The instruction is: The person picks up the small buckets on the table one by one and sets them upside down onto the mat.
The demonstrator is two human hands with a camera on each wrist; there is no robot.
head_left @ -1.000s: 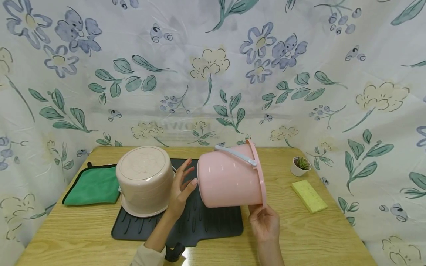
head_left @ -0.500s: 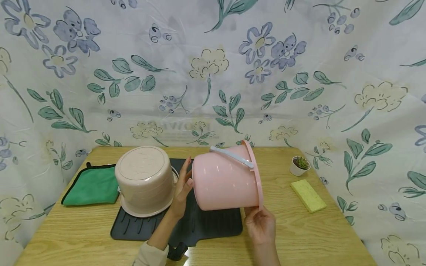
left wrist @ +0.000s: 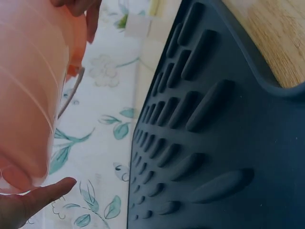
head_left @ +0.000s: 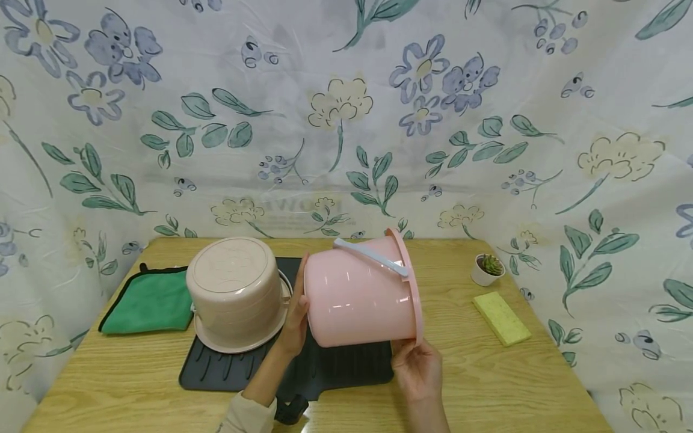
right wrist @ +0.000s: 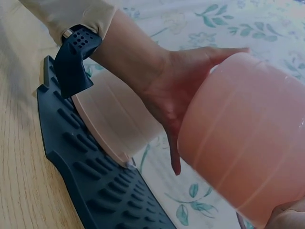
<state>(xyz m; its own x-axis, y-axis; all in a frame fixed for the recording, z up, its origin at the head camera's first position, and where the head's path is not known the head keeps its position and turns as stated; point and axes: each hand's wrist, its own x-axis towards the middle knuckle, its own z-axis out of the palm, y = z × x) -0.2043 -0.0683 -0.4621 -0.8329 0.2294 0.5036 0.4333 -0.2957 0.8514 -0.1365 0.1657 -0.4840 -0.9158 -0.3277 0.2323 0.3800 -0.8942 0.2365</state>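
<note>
A pink bucket with a pale blue handle is tipped on its side above the dark drying mat, its mouth facing right. My right hand grips its rim from below. Against the bucket's base lies my left hand, fingers straight and palm toward the plastic; the right wrist view shows that hand spread over the base. Just left of it, a beige bucket stands upside down on the mat.
A green cloth with black edging lies left of the beige bucket. At the right are a yellow sponge and a small potted succulent. A floral curtain hangs behind the wooden table.
The pink bucket and my right hand have moved left and slightly down. My left hand, spread apart from the bucket a second ago, now lies against its base.
</note>
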